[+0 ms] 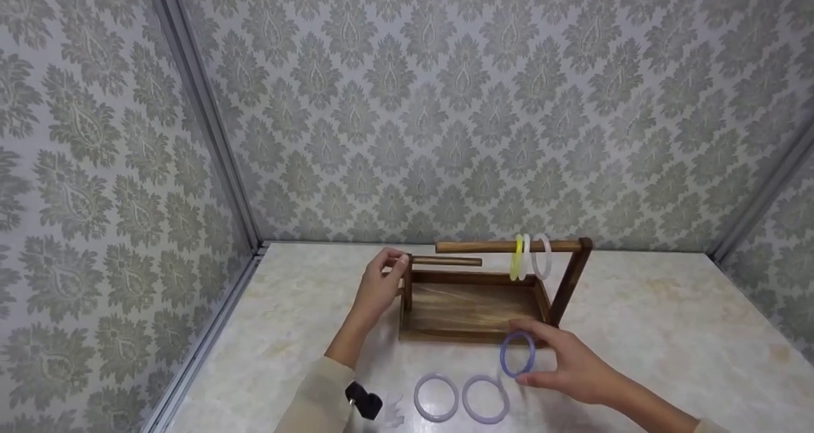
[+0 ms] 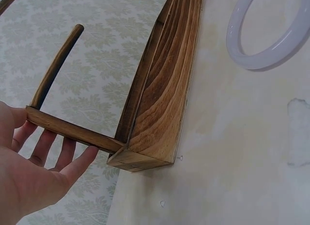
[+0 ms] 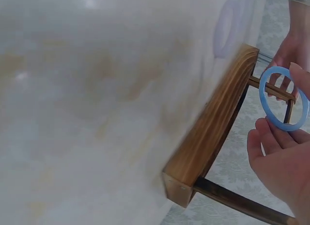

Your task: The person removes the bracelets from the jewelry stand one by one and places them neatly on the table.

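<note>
"Blue ring (image 1: 502, 357): where is it, taking the tray of the wooden stand (image 1: 474, 302) as the clock's centre?"

"At five o'clock, near the front edge, pinched between the thumb and fingers of the right hand (image 1: 569, 364)"

"And the left hand (image 1: 376, 287)?"

"At nine o'clock, gripping the upper part of the stand's post; the two hands are well apart"

"What hangs on the higher bar?"

"Between one and two o'clock, a yellow ring (image 1: 514, 264), then a white ring (image 1: 525, 258) and a pale pink ring (image 1: 549, 258)"

"Anything lying on the counter (image 1: 661, 331)?"

"One lilac ring (image 1: 416, 397) at seven o'clock and another lilac ring (image 1: 465, 397) at six, flat and just beside each other"
</note>
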Action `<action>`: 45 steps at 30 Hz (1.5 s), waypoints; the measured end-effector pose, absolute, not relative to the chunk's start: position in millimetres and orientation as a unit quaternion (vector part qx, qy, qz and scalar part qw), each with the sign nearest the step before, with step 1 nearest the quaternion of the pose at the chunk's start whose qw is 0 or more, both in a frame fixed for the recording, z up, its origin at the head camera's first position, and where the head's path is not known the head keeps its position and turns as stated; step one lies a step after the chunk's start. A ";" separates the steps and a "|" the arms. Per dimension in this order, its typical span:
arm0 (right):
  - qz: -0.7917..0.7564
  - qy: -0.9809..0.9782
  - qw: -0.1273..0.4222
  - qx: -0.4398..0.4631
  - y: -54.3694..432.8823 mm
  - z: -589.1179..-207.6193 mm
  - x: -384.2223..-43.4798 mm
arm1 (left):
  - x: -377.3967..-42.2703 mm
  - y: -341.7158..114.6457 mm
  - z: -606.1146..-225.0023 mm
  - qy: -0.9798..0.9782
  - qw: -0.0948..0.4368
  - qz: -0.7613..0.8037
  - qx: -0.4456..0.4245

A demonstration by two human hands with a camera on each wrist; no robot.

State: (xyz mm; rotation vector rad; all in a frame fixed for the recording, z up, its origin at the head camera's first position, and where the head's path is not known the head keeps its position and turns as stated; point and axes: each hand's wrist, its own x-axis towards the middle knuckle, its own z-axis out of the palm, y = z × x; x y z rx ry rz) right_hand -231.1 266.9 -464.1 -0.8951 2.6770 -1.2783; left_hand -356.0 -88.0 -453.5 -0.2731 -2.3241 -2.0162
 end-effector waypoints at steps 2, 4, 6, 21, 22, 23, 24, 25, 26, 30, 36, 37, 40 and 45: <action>-0.412 0.863 0.029 -0.290 270.7 -467.3 -227.8 | -355.9 -87.7 -452.6 -0.751 0.028 -0.654 -0.086; -0.408 0.864 0.032 -0.294 274.0 -470.8 -224.5 | -355.7 -87.7 -451.7 -0.749 0.029 -0.656 -0.088; -0.403 0.864 0.034 -0.299 276.4 -474.8 -221.1 | -355.3 -87.8 -451.0 -0.745 0.026 -0.660 -0.092; -0.413 0.862 0.059 -0.290 283.3 -494.6 -208.7 | -354.6 -86.0 -453.4 -0.739 0.029 -0.667 -0.090; -0.413 0.861 0.061 -0.289 283.4 -495.0 -208.1 | -354.6 -86.0 -453.7 -0.740 0.029 -0.666 -0.090; -0.415 0.861 0.063 -0.288 283.7 -495.4 -207.5 | -354.0 -86.1 -453.6 -0.740 0.030 -0.666 -0.090; -0.416 0.860 0.064 -0.288 283.8 -495.8 -206.9 | -353.8 -86.1 -453.9 -0.740 0.030 -0.665 -0.090; -0.417 0.860 0.065 -0.288 284.0 -496.4 -206.3 | -353.9 -86.1 -454.2 -0.741 0.031 -0.664 -0.091; -0.418 0.859 0.064 -0.290 284.2 -497.0 -205.8 | -353.7 -86.0 -454.4 -0.742 0.031 -0.663 -0.091; -0.423 0.855 0.065 -0.293 284.8 -500.3 -204.2 | -353.3 -85.9 -454.8 -0.745 0.030 -0.660 -0.086; -0.419 0.856 0.073 -0.292 286.5 -503.0 -202.8 | -353.4 -86.2 -454.4 -0.751 0.027 -0.655 -0.087; -0.418 0.857 0.074 -0.291 286.7 -502.9 -202.7 | -353.6 -86.2 -454.5 -0.751 0.026 -0.654 -0.087; -0.411 0.862 0.074 -0.288 286.9 -502.5 -203.3 | -354.5 -86.6 -454.6 -0.749 0.024 -0.657 -0.086; -0.401 0.868 0.073 -0.283 285.2 -502.5 -203.1 | -355.2 -87.1 -456.4 -0.749 0.026 -0.656 -0.087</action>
